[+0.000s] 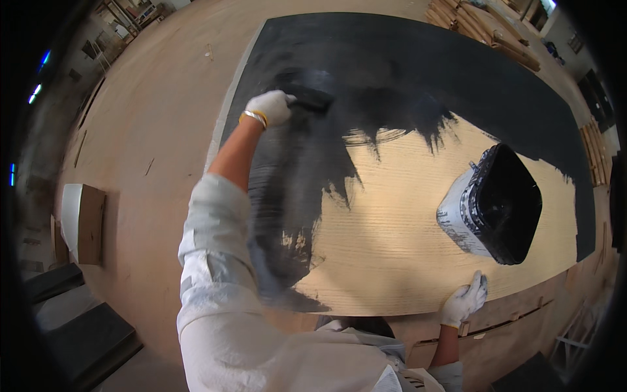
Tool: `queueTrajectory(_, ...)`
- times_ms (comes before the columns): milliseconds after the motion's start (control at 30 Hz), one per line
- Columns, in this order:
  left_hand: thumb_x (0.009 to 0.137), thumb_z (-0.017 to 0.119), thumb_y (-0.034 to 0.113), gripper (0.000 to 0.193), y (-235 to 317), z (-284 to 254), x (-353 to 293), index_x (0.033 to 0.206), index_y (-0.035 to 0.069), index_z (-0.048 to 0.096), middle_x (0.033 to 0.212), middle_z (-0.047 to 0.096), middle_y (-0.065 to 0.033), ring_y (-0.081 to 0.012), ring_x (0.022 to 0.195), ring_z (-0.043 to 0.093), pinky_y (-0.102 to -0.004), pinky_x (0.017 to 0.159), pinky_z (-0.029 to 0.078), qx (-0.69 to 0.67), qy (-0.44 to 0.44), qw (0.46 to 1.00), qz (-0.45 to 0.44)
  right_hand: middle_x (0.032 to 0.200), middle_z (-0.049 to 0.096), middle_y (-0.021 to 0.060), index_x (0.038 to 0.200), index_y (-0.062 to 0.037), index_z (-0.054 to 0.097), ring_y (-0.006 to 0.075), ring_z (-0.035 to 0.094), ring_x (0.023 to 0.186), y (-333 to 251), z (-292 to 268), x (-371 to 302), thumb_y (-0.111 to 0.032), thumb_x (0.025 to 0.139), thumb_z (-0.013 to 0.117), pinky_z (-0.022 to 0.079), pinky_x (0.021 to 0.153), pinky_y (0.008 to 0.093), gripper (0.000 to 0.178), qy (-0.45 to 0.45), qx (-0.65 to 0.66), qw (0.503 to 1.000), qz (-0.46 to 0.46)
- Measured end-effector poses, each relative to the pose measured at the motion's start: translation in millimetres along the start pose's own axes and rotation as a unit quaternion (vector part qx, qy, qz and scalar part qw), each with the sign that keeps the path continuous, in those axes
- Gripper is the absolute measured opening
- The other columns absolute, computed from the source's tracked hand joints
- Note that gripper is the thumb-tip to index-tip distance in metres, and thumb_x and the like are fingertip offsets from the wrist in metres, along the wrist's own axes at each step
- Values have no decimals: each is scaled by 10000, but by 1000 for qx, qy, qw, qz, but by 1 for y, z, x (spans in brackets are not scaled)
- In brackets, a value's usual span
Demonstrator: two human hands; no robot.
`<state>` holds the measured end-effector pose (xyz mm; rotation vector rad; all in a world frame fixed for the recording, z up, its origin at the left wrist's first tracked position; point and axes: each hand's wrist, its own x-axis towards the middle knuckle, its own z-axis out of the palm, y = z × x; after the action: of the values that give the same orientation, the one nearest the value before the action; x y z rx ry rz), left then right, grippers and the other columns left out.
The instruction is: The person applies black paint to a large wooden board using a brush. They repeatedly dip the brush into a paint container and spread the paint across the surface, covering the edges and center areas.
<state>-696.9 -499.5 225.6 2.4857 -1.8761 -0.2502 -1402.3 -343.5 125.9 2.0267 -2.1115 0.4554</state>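
Observation:
In front of me lies a large wood-grained panel (pixel 385 261), partly coated with black paint (pixel 405 52). My left hand (pixel 271 108), in a white glove, reaches over the far left part and is closed round a dark, broad paint brush (pixel 312 98) pressed to the wet black surface. The brush's exact shape blends into the paint. A white square bucket (pixel 460 212) with a black-smeared rim stands on the bare wood at the right, dark inside. My right hand (pixel 465 300), also gloved, rests at the panel's near edge below the bucket, fingers stretched out and holding nothing.
Wooden strips (pixel 470 26) are stacked past the panel's far right corner, with more boards (pixel 593 153) at the right. A pale box-like block (pixel 83 222) stands on the floor at the left. Dark panels (pixel 91 346) lie at the lower left.

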Motion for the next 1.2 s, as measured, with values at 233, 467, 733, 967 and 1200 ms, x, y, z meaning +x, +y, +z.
queueTrajectory(233,942,631,248,481,80,-1,-296,1420,252,693,874,755,-207,-412,794,741,-533,752,590,39,-42,994,-98,1582,528,160,1538,-145,565,389,476,1443,-3,3,-4,-142,980,546,338,1214,530,559,6,-25,1000,-1)
queueTrajectory(467,976,608,257,445,40,18,-360,1411,268,706,1060,785,-201,-389,949,769,-523,827,608,28,15,961,-273,1545,553,118,1494,-167,584,343,500,1413,-1,7,0,-153,952,597,354,1201,515,542,16,-2,999,-41)
queueTrajectory(733,977,578,248,448,118,8,-420,1404,251,712,1038,789,-173,-401,955,760,-507,830,597,41,-56,978,-196,1541,545,114,1503,-168,556,345,486,1403,6,8,0,-218,938,618,339,1203,514,571,26,29,996,-82)
queueTrajectory(967,982,576,270,428,198,16,-440,1394,266,692,1027,791,-168,-400,957,765,-515,825,604,62,-82,980,-170,1522,553,115,1484,-162,563,340,482,1403,12,8,2,-243,942,614,336,1190,538,551,45,27,996,-78)
queueTrajectory(1200,968,548,202,355,199,14,-415,1264,147,737,1140,791,-165,-407,1031,760,-506,865,601,69,-81,982,-158,1520,555,103,1467,-167,571,324,484,1404,13,9,-3,-235,928,653,338,1185,537,550,41,50,994,-93)
